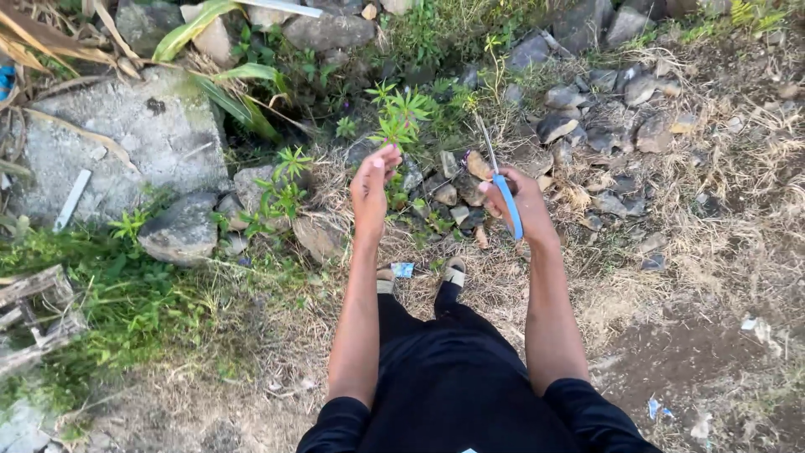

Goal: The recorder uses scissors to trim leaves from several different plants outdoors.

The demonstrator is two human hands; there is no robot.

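My left hand (pixel 371 186) reaches forward and pinches the stem of a small green plant (pixel 401 117) with finger-like leaves. My right hand (pixel 516 201) grips a blue-handled knife (pixel 500 181) whose thin blade points up and away, a short way to the right of the plant. Both arms stretch out over my black-clad legs, and my sandalled feet (pixel 453 273) stand on dry grass below the hands.
Grey stones (pixel 579 126) and rubble lie around the plant. A large concrete slab (pixel 126 143) sits at the left with a rounded rock (pixel 180 231) below it. Green weeds (pixel 126 294) grow at the left; dry grass and bare soil (pixel 696 335) spread to the right.
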